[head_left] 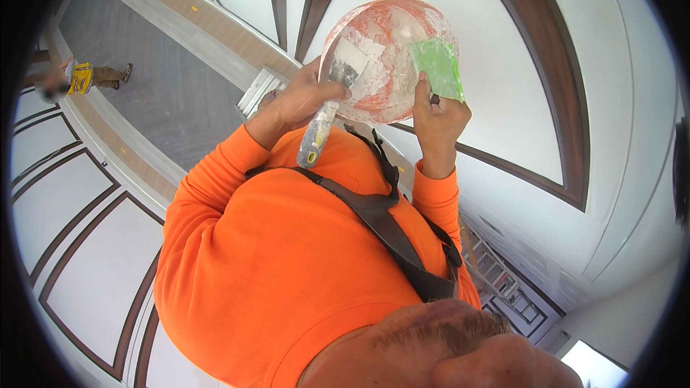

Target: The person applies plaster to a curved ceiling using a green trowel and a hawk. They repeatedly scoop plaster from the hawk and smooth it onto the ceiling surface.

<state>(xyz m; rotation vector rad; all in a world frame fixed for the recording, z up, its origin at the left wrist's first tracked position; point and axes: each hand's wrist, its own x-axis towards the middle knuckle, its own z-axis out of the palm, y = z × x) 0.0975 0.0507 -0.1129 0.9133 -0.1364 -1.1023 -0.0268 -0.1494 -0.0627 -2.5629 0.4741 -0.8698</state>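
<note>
My left hand (pixel 305 97) is closed at the left rim of a round bucket (pixel 392 8), its fingers partly hidden behind the wall. Its thumb presses on a putty knife (pixel 318 133), whose worn handle hangs outside while the smeared blade lies inside the rim. White and reddish compound coats the bucket's inside. On the other side, my right hand (pixel 442 126) grips a green plastic spreader (pixel 437 68) with the index finger stretched along its face. The spreader, filmed with pale compound, is held over the bucket's right rim.
White walls with dark brown trim (pixel 553 65) rise close on the right. A person in a yellow vest (pixel 81 77) is at the far left beside the grey floor (pixel 154 65). A pale stepped object (pixel 257 93) stands behind my left forearm; ladders (pixel 496 273) are at lower right.
</note>
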